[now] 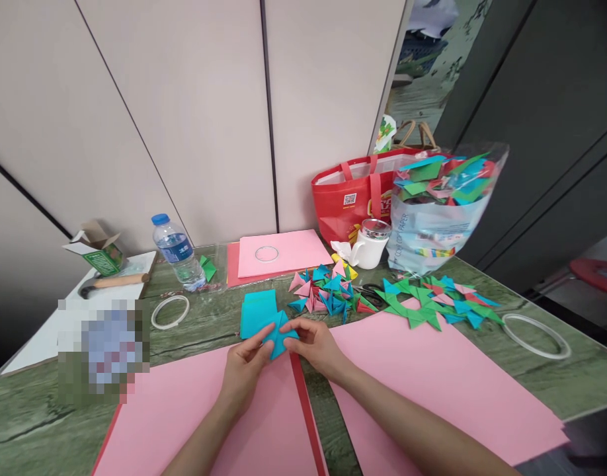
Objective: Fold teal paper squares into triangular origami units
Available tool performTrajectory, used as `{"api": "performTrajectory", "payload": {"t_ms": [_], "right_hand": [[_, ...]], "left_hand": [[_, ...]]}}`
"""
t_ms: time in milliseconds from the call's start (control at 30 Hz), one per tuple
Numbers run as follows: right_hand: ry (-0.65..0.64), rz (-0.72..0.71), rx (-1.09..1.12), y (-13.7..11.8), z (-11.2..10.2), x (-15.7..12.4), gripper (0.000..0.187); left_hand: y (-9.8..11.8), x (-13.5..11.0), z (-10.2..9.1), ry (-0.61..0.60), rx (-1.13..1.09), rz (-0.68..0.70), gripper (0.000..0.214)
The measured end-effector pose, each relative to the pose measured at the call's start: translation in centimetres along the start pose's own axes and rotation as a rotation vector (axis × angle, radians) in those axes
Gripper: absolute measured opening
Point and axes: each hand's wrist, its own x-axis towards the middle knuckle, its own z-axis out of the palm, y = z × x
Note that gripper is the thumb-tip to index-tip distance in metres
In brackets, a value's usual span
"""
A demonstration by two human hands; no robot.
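A folded blue paper piece is pinched between both hands just above the near pink sheet. My left hand grips its left side with thumb and fingers closed. My right hand pinches its right corner. Just behind the hands lies a small stack of blue square papers. Further back sits a heap of folded blue, pink and green triangles.
A larger pink sheet lies to the right, with green and blue folded pieces on its far edge. Behind stand a water bottle, white mug, red bag and plastic bag of folded pieces. Tape rings lie on the table.
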Motion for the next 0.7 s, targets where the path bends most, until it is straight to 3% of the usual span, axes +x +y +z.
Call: {"api": "performTrajectory", "payload": {"t_ms": [267, 700], "right_hand": [[0.043, 0.092, 0.157, 0.3, 0.4, 0.0, 0.022], [-0.116, 0.175, 0.294, -0.6, -1.2, 0.5, 0.034]], "left_hand": [[0.1, -0.1, 0.3, -0.009, -0.004, -0.02, 0.058], [0.3, -0.1, 0.1, -0.054, -0.107, -0.02, 0.055]]}}
